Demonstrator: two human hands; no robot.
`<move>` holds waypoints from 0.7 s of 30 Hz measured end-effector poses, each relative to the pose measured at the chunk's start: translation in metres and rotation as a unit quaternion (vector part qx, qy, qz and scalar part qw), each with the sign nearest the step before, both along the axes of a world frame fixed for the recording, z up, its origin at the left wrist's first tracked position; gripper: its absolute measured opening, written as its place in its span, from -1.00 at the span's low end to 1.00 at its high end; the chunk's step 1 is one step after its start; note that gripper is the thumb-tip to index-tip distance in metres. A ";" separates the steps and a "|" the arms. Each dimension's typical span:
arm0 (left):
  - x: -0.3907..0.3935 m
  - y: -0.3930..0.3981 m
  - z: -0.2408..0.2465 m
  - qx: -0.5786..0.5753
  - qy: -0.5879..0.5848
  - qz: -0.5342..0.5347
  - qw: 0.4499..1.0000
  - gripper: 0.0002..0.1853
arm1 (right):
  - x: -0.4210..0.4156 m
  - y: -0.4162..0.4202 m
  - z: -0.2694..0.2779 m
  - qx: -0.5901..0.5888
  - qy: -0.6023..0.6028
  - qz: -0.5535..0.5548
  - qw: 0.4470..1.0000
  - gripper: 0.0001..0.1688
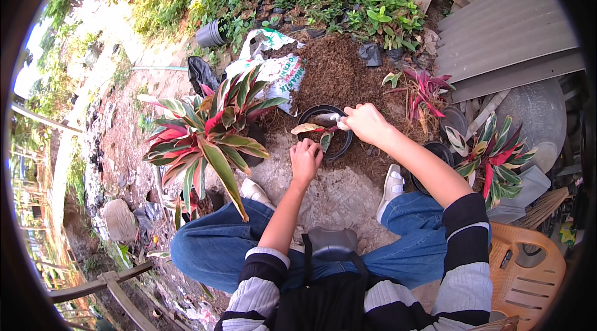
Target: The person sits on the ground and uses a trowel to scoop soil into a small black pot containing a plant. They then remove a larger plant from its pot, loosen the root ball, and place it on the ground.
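Observation:
A round black plastic plant pot (347, 143) stands on the ground before me, with a small variegated plant cutting (326, 141) in or over it. My right hand (366, 121) is closed around the handle end of what looks like a metal trowel (326, 119), whose blade is over the pot. My left hand (305, 158) is at the pot's near left side, fingers bent close to a green leaf; whether it grips the leaf is not clear. Beyond the pot lies a heap of brown fibrous growing medium (331, 65), beside a printed white sack (275, 72).
A large variegated plant (205, 130) stands left, another (496, 163) right. Uprooted pink-leaved cuttings (424, 91) lie beyond the pot. At right are corrugated sheets (508, 32), a large rounded vessel (536, 116) and an orange plastic chair (531, 275). Stacked pots (210, 34) lie far left.

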State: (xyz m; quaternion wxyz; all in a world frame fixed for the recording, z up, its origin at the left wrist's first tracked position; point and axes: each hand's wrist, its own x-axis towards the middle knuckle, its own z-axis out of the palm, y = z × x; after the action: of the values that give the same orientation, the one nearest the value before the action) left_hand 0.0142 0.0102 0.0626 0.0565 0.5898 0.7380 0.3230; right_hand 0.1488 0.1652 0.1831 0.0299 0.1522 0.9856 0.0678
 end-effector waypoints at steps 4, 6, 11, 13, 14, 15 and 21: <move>-0.001 0.002 0.001 0.000 -0.003 0.005 1.000 -0.87 | -0.010 0.004 0.007 0.049 -0.016 -0.024 0.998 -0.88; -0.001 0.002 0.001 0.000 -0.004 0.006 1.000 -0.87 | -0.016 0.002 0.016 0.032 -0.075 -0.028 0.996 -0.89; -0.004 0.003 -0.002 0.008 -0.002 0.015 1.000 -0.86 | -0.044 -0.004 0.037 0.007 -0.192 -0.095 0.977 -0.87; -0.007 0.002 -0.003 0.010 -0.006 0.023 1.000 -0.86 | -0.053 -0.009 0.045 0.014 -0.217 -0.101 0.971 -0.84; -0.009 0.002 -0.004 0.009 -0.005 0.025 1.000 -0.86 | -0.057 -0.010 0.045 0.010 -0.227 -0.109 0.968 -0.82; -0.010 0.002 -0.004 0.009 -0.005 0.027 1.000 -0.86 | -0.060 -0.010 0.046 0.007 -0.239 -0.118 0.964 -0.80; -0.014 0.002 -0.005 0.007 -0.016 0.032 0.999 -0.86 | -0.073 -0.008 0.057 -0.011 -0.283 -0.135 0.950 -0.69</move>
State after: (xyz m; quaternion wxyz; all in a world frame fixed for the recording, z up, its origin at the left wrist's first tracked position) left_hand 0.0000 0.0121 0.0578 0.0536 0.5609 0.7534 0.3389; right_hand 0.0761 0.1577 0.2397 0.3177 0.2577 0.9078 0.0925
